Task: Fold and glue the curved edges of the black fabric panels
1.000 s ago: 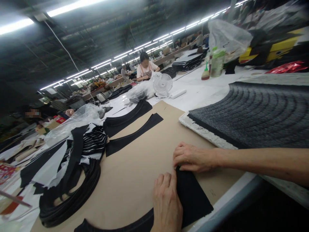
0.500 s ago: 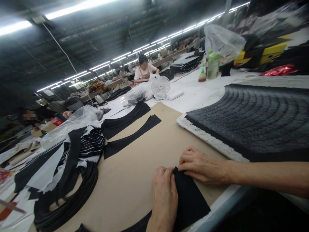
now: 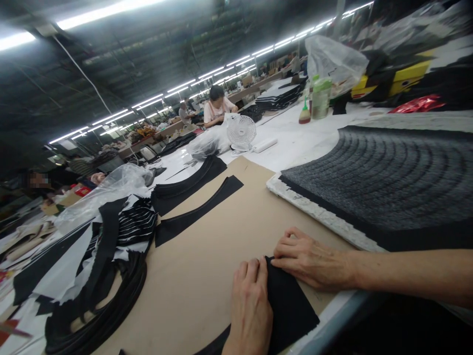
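Note:
A black curved fabric piece (image 3: pixel 290 305) lies on the tan sheet at the table's near edge. My left hand (image 3: pixel 251 305) rests over it, fingers bent and pressed together at its top edge. From the right, my right hand (image 3: pixel 308 259) pinches the upper corner of that piece, fingers curled and closed. The two hands are close to each other, with the fingertips nearly meeting; what lies under them is hidden. Part of the piece reappears to the left of my left wrist. Farther up the sheet lie a similar black curved strip (image 3: pixel 199 209) and a stack of curved black pieces (image 3: pixel 190 182).
A tan sheet (image 3: pixel 192 276) covers the work surface. To the right a white board (image 3: pixel 314 209) carries rows of dark pieces (image 3: pixel 388 182). A heap of black strips (image 3: pixel 99 315) lies left. Beyond are a white fan (image 3: pixel 241 132), bottles (image 3: pixel 320 98) and a co-worker (image 3: pixel 219 108).
The left fingers have straightened slightly along the fabric edge, and the right hand has shifted a little. The black piece stays in place, while the whole view has moved slightly.

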`<state>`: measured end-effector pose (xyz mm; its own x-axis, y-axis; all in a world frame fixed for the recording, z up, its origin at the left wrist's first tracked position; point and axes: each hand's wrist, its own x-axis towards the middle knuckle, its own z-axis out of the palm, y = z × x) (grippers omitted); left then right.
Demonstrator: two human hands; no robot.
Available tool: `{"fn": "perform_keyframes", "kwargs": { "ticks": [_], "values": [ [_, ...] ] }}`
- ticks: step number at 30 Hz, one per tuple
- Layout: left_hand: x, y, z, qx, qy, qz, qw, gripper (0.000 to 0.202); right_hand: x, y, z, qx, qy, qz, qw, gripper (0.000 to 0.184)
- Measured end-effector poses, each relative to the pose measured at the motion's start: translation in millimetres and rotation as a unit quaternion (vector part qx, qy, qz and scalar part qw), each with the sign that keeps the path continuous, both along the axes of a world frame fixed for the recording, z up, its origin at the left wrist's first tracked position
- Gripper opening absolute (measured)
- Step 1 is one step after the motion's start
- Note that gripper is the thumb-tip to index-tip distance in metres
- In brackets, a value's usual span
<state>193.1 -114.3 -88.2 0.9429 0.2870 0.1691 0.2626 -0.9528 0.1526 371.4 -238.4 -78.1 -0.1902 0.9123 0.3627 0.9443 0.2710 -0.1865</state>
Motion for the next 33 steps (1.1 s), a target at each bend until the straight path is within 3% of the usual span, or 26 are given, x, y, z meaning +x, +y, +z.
{"fn": "perform_keyframes", "kwargs": {
  "ticks": [10, 19, 22, 27, 33],
  "values": [
    [-2, 3, -7.6, 0.141, -0.054, -0.042, 0.988, 0.056, 0, 0, -4.2, 0.012, -0.001, -0.005, 1.000, 0.027],
    [2, -2, 3.5, 0.265, -0.014, -0.097, 0.959, 0.045, 0, -1, -5.8, 0.018, -0.003, -0.007, 1.000, 0.028],
    [5, 1, 5.9, 0.209, -0.003, -0.104, 0.972, 0.038, -2, -3, -6.8, 0.019, -0.007, -0.013, 1.000, 0.027],
    [3, 9, 5.9, -0.011, -0.039, -0.011, 0.999, 0.052, -5, -8, -6.8, 0.016, -0.017, -0.021, 1.000, 0.026],
    [3, 4, 7.7, -0.011, 0.018, -0.018, 1.000, 0.053, -5, -8, -7.5, 0.023, -0.015, -0.021, 0.999, 0.028]
  ]
}}
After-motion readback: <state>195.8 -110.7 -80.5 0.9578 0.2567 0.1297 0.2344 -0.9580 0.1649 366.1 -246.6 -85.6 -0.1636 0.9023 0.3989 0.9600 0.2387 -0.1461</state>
